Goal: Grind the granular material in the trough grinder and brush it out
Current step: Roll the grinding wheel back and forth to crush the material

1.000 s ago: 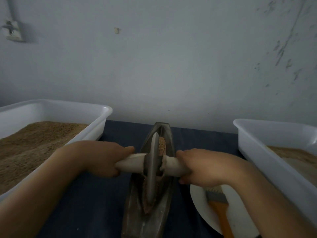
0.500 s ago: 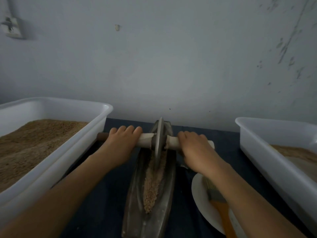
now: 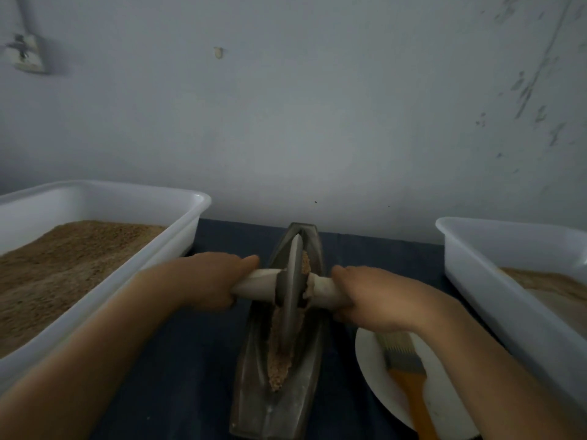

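Observation:
A dark metal boat-shaped trough grinder [image 3: 254, 385] lies lengthwise on the dark table between my arms. Its grinding wheel [image 3: 292, 287] stands on edge in the groove, about mid-length. Brown granular material [image 3: 279, 366] lines the groove in front of the wheel, and some clings behind it. My left hand [image 3: 209, 281] grips the pale axle handle [image 3: 257, 285] left of the wheel. My right hand [image 3: 371, 296] grips the handle on the right side. A brush [image 3: 409, 382] with grey bristles and an orange handle lies on a white plate [image 3: 368, 360] under my right forearm.
A white tub [image 3: 178, 230] filled with brown granules stands at the left, close to my left arm. Another white tub [image 3: 470, 258] holding finer brown material stands at the right. A grey wall rises just behind the table's far edge.
The wheel rolled from mid-trough to the far end and has come back toward me to mid-trough. Both hands kept hold of the handles throughout.

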A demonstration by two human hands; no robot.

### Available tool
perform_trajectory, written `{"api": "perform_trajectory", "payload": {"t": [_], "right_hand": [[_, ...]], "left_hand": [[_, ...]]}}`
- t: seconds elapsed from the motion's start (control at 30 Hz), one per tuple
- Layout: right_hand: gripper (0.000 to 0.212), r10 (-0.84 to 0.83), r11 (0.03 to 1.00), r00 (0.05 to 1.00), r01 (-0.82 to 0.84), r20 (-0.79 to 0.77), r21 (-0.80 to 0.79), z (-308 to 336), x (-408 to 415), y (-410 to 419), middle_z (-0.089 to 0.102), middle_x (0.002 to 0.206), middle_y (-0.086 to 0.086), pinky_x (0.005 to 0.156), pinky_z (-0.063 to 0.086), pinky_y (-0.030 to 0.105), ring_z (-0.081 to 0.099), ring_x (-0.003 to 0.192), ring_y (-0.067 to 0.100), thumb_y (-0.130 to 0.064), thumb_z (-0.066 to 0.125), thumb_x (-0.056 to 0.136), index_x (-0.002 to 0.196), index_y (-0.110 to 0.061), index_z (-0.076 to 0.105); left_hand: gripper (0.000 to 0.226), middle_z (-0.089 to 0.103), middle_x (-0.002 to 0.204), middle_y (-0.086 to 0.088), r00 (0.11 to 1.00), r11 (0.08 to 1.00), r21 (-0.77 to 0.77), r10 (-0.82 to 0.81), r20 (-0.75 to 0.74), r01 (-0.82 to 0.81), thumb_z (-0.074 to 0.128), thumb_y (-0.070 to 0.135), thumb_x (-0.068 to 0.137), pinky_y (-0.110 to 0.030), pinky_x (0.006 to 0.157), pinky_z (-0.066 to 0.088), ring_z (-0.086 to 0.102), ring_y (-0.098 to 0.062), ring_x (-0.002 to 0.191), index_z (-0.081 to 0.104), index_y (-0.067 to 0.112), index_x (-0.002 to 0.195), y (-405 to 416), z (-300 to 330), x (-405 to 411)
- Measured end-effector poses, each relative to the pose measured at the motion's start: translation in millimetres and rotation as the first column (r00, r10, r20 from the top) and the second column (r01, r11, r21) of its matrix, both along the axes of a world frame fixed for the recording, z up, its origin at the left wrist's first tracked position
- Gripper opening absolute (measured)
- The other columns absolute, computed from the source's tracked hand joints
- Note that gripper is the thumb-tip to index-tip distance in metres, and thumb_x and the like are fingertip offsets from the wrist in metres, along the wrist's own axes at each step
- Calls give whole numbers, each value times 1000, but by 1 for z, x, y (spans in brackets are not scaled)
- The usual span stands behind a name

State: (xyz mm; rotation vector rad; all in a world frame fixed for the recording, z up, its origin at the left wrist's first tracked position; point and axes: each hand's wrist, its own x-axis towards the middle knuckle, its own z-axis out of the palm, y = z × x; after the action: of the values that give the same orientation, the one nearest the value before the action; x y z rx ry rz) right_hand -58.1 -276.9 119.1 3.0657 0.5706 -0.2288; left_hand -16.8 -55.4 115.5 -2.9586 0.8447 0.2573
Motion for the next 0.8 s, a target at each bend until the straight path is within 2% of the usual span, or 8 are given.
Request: {"api": "perform_trajectory", "payload": {"t": [0.07,0.13,0.23,0.33,0.47,0.6,0.7,0.8], "right_hand": [[24,39,999,994,-39,-100,1,10,-11,1,53,107,4,60,35,23,48,87,13,-29,57,91,107,-16,44],[25,59,998,986,-61,-155,-7,17,-19,2,52,100,1,62,38,22,49,86,13,-34,58,90,102,-19,42],[24,51,998,988,-54,-148,-16,18,-19,3,52,101,1,66,40,25,50,87,14,-32,58,91,104,-18,43],[21,27,1000,998,-28,-64,-6,9,-8,3,52,106,5,59,35,23,47,87,14,-24,55,92,107,-15,43],[24,-37,999,994,34,108,34,-10,12,-2,52,111,4,58,30,23,48,89,17,-17,53,92,114,-13,43],[28,-51,999,926,55,375,1,-30,30,-6,51,112,5,71,25,30,48,101,23,-17,53,90,115,-13,43],[29,-46,999,855,49,516,8,-37,40,-7,50,109,3,74,24,32,46,101,23,-12,53,85,112,-14,44],[30,-45,999,842,42,537,17,-38,41,-7,50,109,3,74,23,32,45,100,23,-11,53,83,112,-14,45]], "left_hand": [[31,48,95,10,991,999,29,-22,-134,26,57,23,90,-23,79,38,48,-7,86,29,32,102,6,10,-11],[28,46,85,13,981,998,43,-36,-192,45,56,24,90,-23,74,38,47,-4,77,30,33,98,11,17,-18],[28,46,86,13,975,999,19,-37,-217,43,56,23,91,-23,74,39,48,-5,79,31,32,101,12,16,-19],[30,48,94,9,983,999,-33,-22,-183,16,55,21,91,-24,79,39,48,-8,86,30,32,102,9,8,-10],[33,49,115,2,998,999,-39,21,67,-19,54,23,92,-32,91,40,49,-13,101,34,26,116,1,-8,7],[38,44,121,1,892,996,-72,82,444,-56,50,23,91,-38,96,37,46,-20,112,32,23,125,-9,-32,26],[38,45,118,4,827,984,-169,136,545,-51,53,22,89,-33,93,34,46,-16,108,35,25,122,-13,-44,34],[39,45,116,6,809,979,-201,143,570,-32,56,21,87,-30,91,32,45,-14,106,36,27,120,-13,-47,35]]}}
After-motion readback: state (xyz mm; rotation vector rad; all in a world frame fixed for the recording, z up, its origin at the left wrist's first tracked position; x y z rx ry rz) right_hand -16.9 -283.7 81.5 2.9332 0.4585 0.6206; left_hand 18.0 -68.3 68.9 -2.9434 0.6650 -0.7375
